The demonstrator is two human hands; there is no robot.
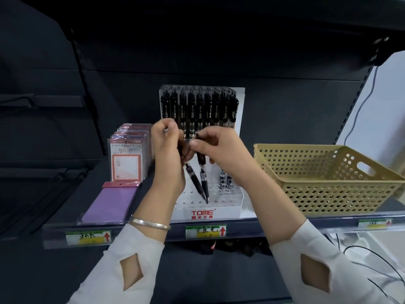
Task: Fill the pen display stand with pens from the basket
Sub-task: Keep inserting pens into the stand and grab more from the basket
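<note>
Risk, missed hole: the pen (203,178) pinched in my right hand (221,150) hangs tip-down over the front holes of the pen display stand (202,212). If I lower it off-line, I judge the tip will land on the white plate between holes and skid.
Risk, tangled pens: a second pen (192,176) slants out from under my left hand (168,148). Its tip nearly meets the first pen's over the stand's front tier, so the two could knock each other off a hole.
Risk, dropped pen: I hold the first pen only at its top end. It could swing or slip and fall in front of the stand.
Risk, back row: the filled row of pens (199,110) at the stand's rear sits just behind my knuckles, and a careless lift could nudge it.
Right hand: thumb and forefinger pinch the top of the first pen, above the stand's middle.
Left hand: fingers curl round the second pen's upper part, above the stand's left side. I cannot tell whether it holds more than one.
Pens relative to hands: both hang below my hands, tips close over the front holes and, as far as I can see, not yet seated.
Basket (328,185): just beside the stand on its right. I see no pens in the part of its inside that shows.
</note>
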